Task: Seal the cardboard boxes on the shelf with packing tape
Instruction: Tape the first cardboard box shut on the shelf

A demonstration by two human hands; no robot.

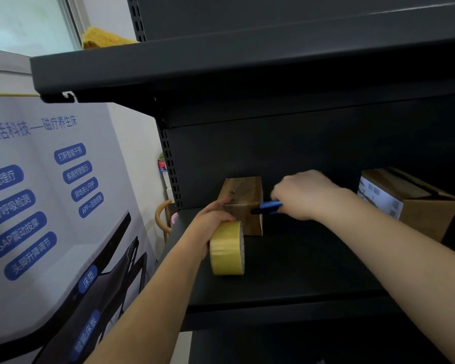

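Left hand point(210, 219): its grip is curling round the top of the roll of packing tape point(227, 249), holding the yellow roll on edge just in front of the small box, while a fingertip is touching the box's near left edge.
Tape strip: a thin stretch is running from the roll up onto the small box.
Right hand point(300, 195): its grip is closing round a blue-handled cutter point(268, 207), whose dark tip is pointing left and meeting the small box's right side.
Small cardboard box point(243, 203): is sitting on the dark shelf point(300, 271), towards the back left, glossy with tape.
Second cardboard box point(407, 200): is standing well apart to the right on the same shelf, a white label facing left.
Poster point(45, 193): is hanging left of the shelving, showing blue captions.
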